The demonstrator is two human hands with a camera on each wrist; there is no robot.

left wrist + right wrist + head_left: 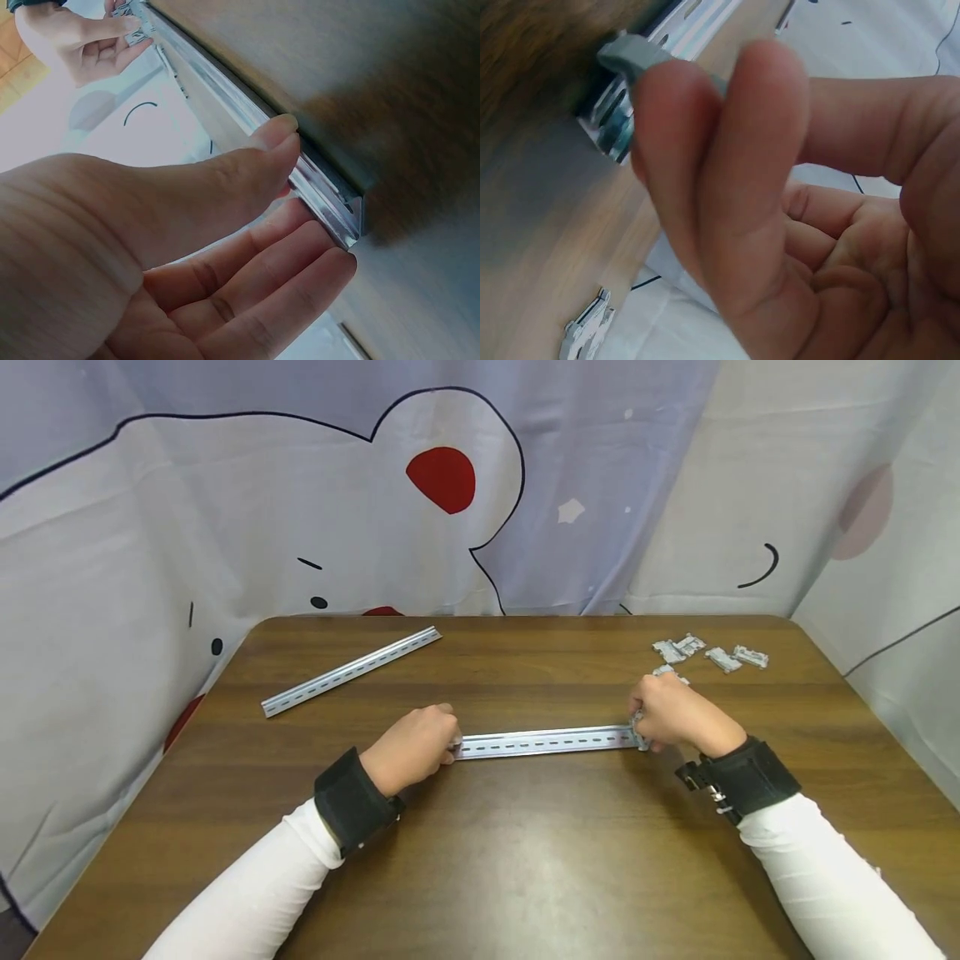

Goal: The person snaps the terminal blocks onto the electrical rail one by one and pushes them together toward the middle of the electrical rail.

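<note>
A slotted metal DIN rail point(547, 742) lies crosswise in the middle of the wooden table. My left hand point(416, 745) pinches its left end between thumb and fingers; in the left wrist view the rail point(217, 84) runs away from the fingertips towards the other hand. At the rail's right end my right hand point(678, 712) pinches a small grey DIN rail clip point(634, 56). The clip sits across the rail close to its end, which sticks out a little past it. Fingers hide most of the clip, so how it is seated I cannot tell.
A second slotted DIN rail point(352, 672) lies slanted at the back left. Several loose light grey clips point(722, 660) are scattered at the back right, one point(670, 673) just behind my right hand. A patterned curtain point(300, 527) hangs behind the table point(517, 852).
</note>
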